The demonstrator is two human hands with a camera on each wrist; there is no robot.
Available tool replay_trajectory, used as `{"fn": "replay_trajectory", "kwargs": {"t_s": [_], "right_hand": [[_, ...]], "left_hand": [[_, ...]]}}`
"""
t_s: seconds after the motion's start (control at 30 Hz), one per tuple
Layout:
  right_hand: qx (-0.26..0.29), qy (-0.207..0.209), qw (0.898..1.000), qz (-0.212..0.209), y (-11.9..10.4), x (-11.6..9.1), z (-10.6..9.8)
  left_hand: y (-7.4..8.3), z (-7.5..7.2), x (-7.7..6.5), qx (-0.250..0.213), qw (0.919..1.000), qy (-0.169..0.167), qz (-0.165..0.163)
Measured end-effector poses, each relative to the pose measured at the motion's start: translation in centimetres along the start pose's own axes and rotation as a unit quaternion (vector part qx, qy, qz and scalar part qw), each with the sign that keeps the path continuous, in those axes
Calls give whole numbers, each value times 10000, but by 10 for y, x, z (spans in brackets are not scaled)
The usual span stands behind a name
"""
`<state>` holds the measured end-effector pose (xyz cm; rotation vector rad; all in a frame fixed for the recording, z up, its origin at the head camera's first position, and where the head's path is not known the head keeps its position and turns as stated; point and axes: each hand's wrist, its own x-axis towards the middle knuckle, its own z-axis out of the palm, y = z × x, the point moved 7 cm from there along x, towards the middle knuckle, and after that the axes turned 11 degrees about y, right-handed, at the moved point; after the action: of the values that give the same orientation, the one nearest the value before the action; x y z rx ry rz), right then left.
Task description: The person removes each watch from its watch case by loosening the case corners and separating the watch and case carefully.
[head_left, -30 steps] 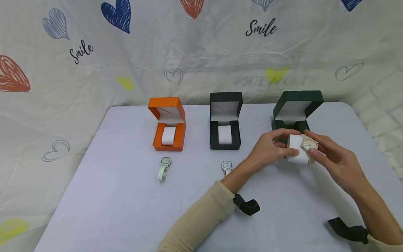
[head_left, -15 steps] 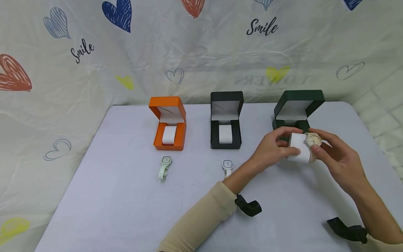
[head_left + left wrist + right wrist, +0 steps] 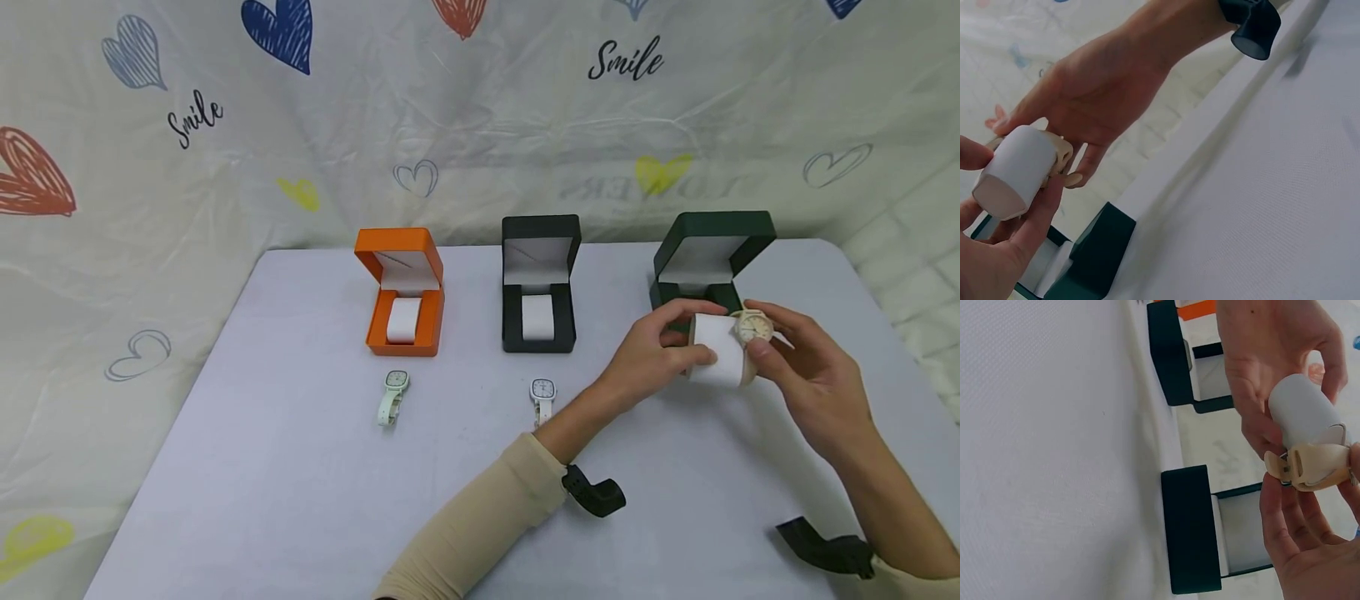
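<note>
My left hand (image 3: 656, 342) pinches a white watch cushion (image 3: 714, 352) between thumb and fingers, raised in front of the open green watch box (image 3: 714, 223). A cream wristwatch (image 3: 753, 327) with a round dial encircles the cushion's right end. Thumb and fingers of my right hand (image 3: 817, 379) grip that watch. In the right wrist view the buckled cream strap (image 3: 1319, 464) loops round the end of the cushion (image 3: 1304, 406). The left wrist view shows the cushion's bare flat end (image 3: 1000, 197). My fingers partly hide the green box's lower half.
An open orange watch box (image 3: 430, 329) and an open black watch box (image 3: 562, 321) stand at the back, each with a white cushion inside. Before them lie a pale green watch (image 3: 392, 398) and a white watch (image 3: 542, 396), the latter close to my left forearm.
The cream watch has shifted right along the cushion with my right hand, baring more of its white surface. My left hand still grips the cushion in nearly the same place.
</note>
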<state>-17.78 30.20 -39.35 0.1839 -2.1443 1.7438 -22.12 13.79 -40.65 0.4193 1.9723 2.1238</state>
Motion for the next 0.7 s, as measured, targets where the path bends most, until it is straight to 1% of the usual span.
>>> {"fn": "replay_trajectory", "kwargs": {"t_s": [0.07,0.13,0.2,0.3,0.43,0.6,0.67,0.7], "right_hand": [[23,29,10000,4,0,0,1],[183,65,9998,29,1,-1,2],[234,97,9997,7,1,-1,3],[647,144,9978,3,0,0,4],[969,304,9948,-36,-1,2,4],[675,665,9954,-134,-1,2,1],[495,801,9955,-104,-1,2,1],[296,857,9958,-84,-1,2,0]], "left_hand": [[0,1,0,-19,10000,40,-1],[0,1,0,-34,9999,93,38],[0,1,0,-12,9998,162,67],[2,0,0,-10,9995,289,94],[4,0,0,-31,9990,444,105],[5,2,-1,-38,9989,456,80],[4,2,-1,37,9989,465,-16],[3,3,-2,87,9988,478,-86]]}}
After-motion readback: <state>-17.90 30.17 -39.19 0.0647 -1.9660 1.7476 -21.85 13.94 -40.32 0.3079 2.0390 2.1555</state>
